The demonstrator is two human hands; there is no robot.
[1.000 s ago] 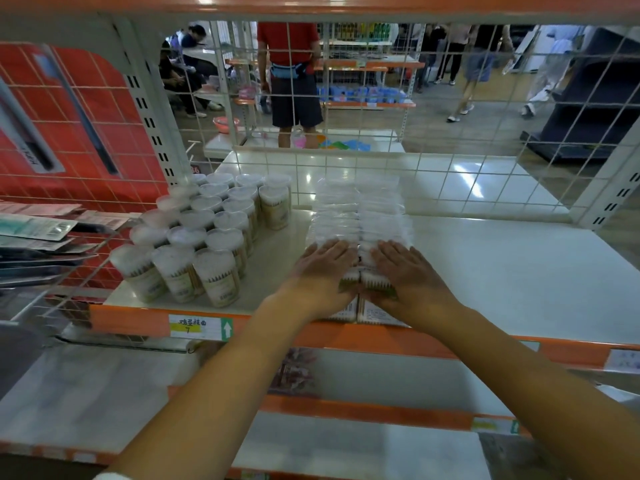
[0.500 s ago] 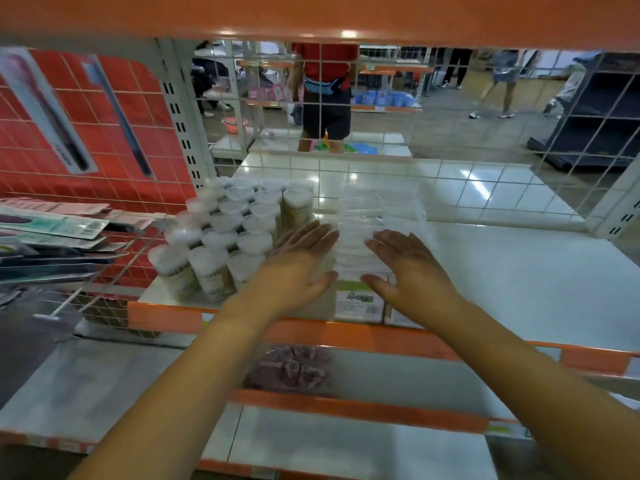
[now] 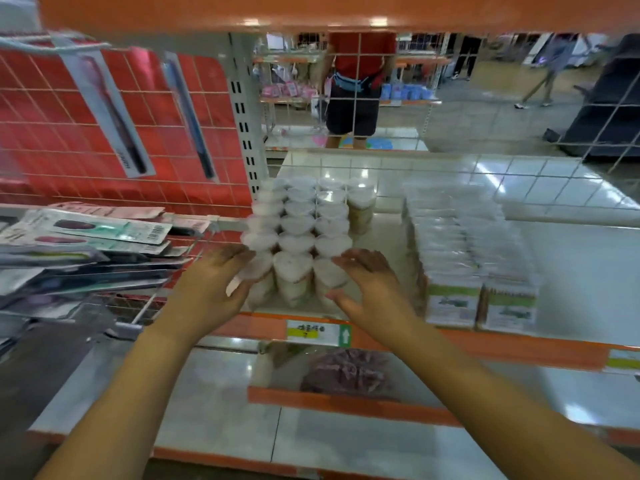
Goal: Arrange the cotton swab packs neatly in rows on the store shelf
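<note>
Currently, item 1: tubs point(image 3: 298, 233), clear plastic cylinders w/ white lids, swab-filled, approx. three across and several deep on the shelf point(image 3: 571, 258), left end, front tubs near the orange lip. My left hand point(image 3: 211, 289) is against the front-left tub, fingers lightly curved round its side, not clamped; my right hand point(image 3: 374, 289) sits wide, fingers spread, at the front-right tub. Both bracket the front row, prob. to square it up and close gaps. Contact on the right side too blurred to confirm. Item 2: flat packs point(image 3: 460, 244), soft clear film w/ green-and-white labels, two columns running front to back, just right of the tubs, apart from my hands; looks already straight. Item 3: price tag point(image 3: 317, 332), yellow/white w/ green arrow, on the lip below the tubs. Item 4: toothbrush cards point(image 3: 104, 230), glossy, fanned on wire rack, far left.
</note>
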